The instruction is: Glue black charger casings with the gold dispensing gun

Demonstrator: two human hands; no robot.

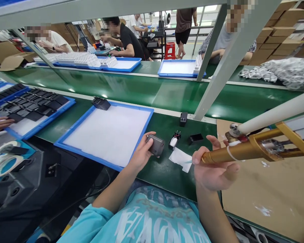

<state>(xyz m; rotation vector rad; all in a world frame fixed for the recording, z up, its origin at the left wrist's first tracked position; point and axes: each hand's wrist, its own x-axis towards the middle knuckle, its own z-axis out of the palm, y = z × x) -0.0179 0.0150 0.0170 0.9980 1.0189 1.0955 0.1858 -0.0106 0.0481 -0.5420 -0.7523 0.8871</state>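
The left grip [142,152] holds a black case [156,145] near the table's [164,173] front edge. The right grip [212,172] cups a gold dispenser [243,150], nozzle [188,162] toward the case.

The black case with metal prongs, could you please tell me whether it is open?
The black case is open: a white part shows inside.

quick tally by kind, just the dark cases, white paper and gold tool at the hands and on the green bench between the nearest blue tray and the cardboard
Dark cases: 4
White paper, seemingly one piece: 1
Gold tool: 1
Total: 6
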